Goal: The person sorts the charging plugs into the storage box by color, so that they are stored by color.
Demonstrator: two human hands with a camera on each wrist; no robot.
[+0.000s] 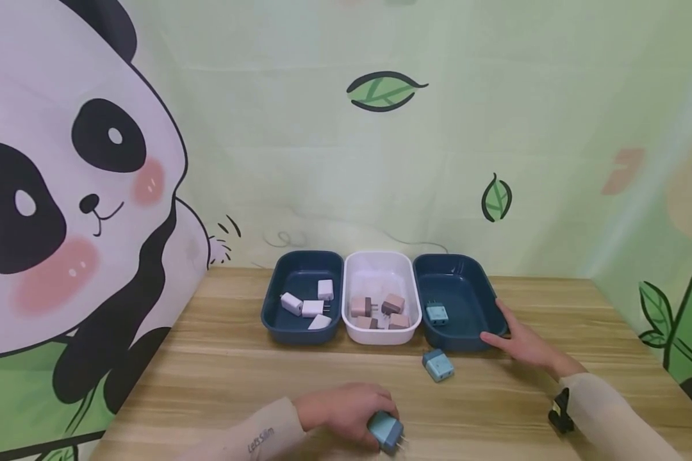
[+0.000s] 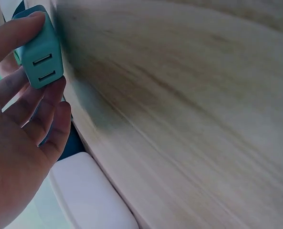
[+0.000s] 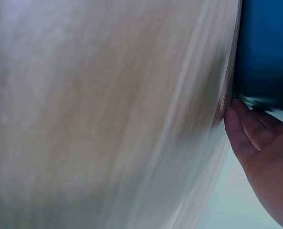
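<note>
My left hand [image 1: 348, 410] pinches a teal USB charger plug [image 1: 385, 430] between thumb and fingers, low over the front of the table. Two USB slots of this charger [image 2: 45, 67] face the camera in the left wrist view, and its metal prongs point right in the head view. At the right-hand dark blue tray [image 1: 464, 339], my right hand [image 1: 527, 346] rests against the front right corner, fingers extended along its side. Inside that tray lies one teal charger [image 1: 437, 314]. Another teal charger [image 1: 438, 366] lies on the table just in front of it.
A white tray [image 1: 380, 335] with several pink chargers [image 1: 361, 306] stands in the middle of the row. Left of it, another dark blue tray [image 1: 302, 335] holds several white chargers [image 1: 314, 308]. The wooden table [image 1: 225, 384] ends at a panda-printed backdrop [image 1: 300, 160].
</note>
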